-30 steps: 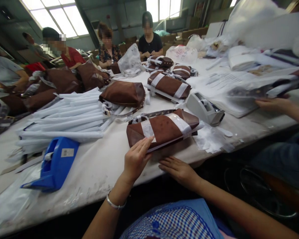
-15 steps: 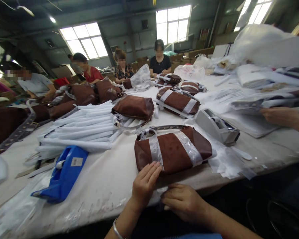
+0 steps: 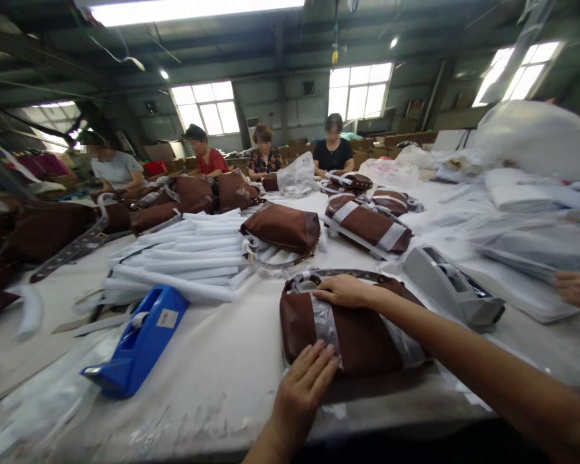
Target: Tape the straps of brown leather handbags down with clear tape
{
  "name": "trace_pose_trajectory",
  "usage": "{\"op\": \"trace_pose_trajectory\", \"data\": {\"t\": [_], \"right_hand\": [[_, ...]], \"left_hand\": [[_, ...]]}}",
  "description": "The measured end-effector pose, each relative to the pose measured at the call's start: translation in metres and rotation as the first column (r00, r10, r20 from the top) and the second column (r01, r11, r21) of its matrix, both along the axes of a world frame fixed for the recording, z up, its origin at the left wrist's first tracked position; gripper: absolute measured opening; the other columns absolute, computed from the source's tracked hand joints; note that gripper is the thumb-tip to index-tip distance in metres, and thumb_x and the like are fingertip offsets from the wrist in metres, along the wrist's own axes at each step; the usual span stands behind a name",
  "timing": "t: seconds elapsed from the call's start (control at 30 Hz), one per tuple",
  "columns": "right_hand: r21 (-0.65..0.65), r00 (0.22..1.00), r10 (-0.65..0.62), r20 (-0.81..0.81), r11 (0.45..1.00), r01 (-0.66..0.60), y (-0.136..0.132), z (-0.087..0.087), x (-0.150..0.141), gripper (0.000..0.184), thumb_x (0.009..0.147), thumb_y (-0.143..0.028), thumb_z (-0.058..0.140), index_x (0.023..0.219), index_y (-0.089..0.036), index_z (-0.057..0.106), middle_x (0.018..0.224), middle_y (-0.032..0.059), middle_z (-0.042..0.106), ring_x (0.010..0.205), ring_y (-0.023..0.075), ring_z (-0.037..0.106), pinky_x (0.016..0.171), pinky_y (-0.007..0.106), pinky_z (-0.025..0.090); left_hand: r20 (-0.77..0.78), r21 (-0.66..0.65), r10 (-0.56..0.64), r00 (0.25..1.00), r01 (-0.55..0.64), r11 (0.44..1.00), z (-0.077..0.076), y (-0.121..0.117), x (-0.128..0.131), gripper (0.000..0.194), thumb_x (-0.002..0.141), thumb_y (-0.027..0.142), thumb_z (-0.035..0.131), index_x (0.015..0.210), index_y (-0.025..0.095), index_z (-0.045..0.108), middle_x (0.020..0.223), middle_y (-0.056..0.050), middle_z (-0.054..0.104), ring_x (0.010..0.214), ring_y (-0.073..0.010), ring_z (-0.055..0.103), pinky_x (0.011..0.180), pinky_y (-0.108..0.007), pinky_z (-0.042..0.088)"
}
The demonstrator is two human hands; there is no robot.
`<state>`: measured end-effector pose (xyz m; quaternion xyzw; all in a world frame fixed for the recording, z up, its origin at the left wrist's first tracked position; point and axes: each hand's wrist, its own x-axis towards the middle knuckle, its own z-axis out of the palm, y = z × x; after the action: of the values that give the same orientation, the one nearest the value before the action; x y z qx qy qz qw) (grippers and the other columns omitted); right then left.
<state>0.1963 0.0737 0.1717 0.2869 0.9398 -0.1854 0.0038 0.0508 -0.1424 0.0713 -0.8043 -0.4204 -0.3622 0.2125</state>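
Note:
A brown handbag (image 3: 362,335) lies on its side near the table's front edge, with clear plastic strips wrapped across it and a studded strap along its far side. My left hand (image 3: 305,386) rests its outstretched fingers flat on the near end of the left plastic strip (image 3: 325,322). Reaching across the bag, my right hand (image 3: 344,291) lies on the far end of that same strip, beside the wrapped strap loop (image 3: 305,281). Its fingers are extended, their tips low against the bag.
A blue tape dispenser (image 3: 142,341) stands at left and a grey one (image 3: 447,283) right of the bag. White padded rolls (image 3: 174,258) are piled behind, near other brown handbags (image 3: 283,225). A co-worker's hand (image 3: 577,290) is at far right, by plastic sheeting. Several people sit across the table.
My right hand has moved from below the table's front edge up onto the far side of the handbag. My left hand stays on the near side. The view has tilted up and shifted left.

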Motion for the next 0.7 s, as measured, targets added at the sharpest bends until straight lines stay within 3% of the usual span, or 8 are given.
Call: {"op": "trace_pose_trajectory", "data": {"t": [0.13, 0.33, 0.53, 0.63, 0.7], "right_hand": [[-0.033, 0.996, 0.006, 0.085, 0.999, -0.003, 0.004, 0.002, -0.015, 0.062, 0.098, -0.062, 0.035, 0.094, -0.02, 0.079, 0.096, 0.0134, 0.077, 0.084, 0.0281, 0.07, 0.074, 0.033, 0.047], [0.025, 0.999, -0.013, -0.032, 1.0, 0.014, -0.015, -0.008, -0.032, 0.05, 0.102, -0.047, 0.037, 0.087, -0.019, 0.076, 0.088, 0.0092, 0.076, 0.076, 0.0218, 0.067, 0.07, 0.029, 0.043], [0.085, 0.992, -0.001, -0.123, 0.996, 0.011, -0.032, -0.016, -0.038, 0.04, 0.104, -0.039, 0.038, 0.103, -0.019, 0.073, 0.107, 0.0095, 0.075, 0.097, 0.0236, 0.069, 0.085, 0.033, 0.05], [0.207, 0.966, 0.051, -0.252, 0.978, 0.002, -0.047, -0.024, -0.028, 0.034, 0.101, -0.036, 0.046, 0.124, -0.019, 0.066, 0.123, 0.0113, 0.07, 0.113, 0.0248, 0.065, 0.099, 0.041, 0.05], [0.304, 0.946, 0.079, -0.315, 0.953, 0.022, -0.064, -0.03, -0.013, 0.041, 0.099, -0.032, 0.052, 0.137, -0.017, 0.056, 0.136, 0.0133, 0.062, 0.127, 0.0262, 0.057, 0.109, 0.047, 0.045]], "left_hand": [[0.022, 0.012, -0.024, 0.999, 0.024, 1.0, 0.001, 0.004, -0.001, 0.035, 0.098, 0.01, 0.048, 0.131, 0.014, 0.059, 0.132, -0.005, 0.066, 0.134, -0.0198, 0.051, 0.11, -0.036, 0.05], [0.076, -0.063, -0.11, 0.991, 0.115, 0.991, 0.003, 0.004, -0.002, 0.031, 0.099, 0.011, 0.046, 0.126, 0.012, 0.061, 0.127, -0.007, 0.069, 0.13, -0.0163, 0.056, 0.111, -0.035, 0.049], [0.095, -0.051, -0.096, 0.991, 0.101, 0.994, 0.008, 0.001, -0.002, 0.029, 0.098, 0.012, 0.048, 0.122, 0.014, 0.064, 0.124, -0.005, 0.071, 0.125, -0.0166, 0.06, 0.111, -0.036, 0.049], [0.112, -0.05, -0.048, 0.993, 0.054, 0.997, 0.01, 0.0, -0.001, 0.029, 0.099, 0.013, 0.046, 0.121, 0.015, 0.064, 0.119, -0.005, 0.073, 0.117, -0.0159, 0.064, 0.108, -0.035, 0.052], [0.132, -0.043, -0.039, 0.99, 0.045, 0.998, 0.01, -0.001, 0.0, 0.03, 0.098, 0.012, 0.048, 0.123, 0.016, 0.063, 0.114, -0.006, 0.074, 0.112, -0.015, 0.066, 0.106, -0.033, 0.053]]}}
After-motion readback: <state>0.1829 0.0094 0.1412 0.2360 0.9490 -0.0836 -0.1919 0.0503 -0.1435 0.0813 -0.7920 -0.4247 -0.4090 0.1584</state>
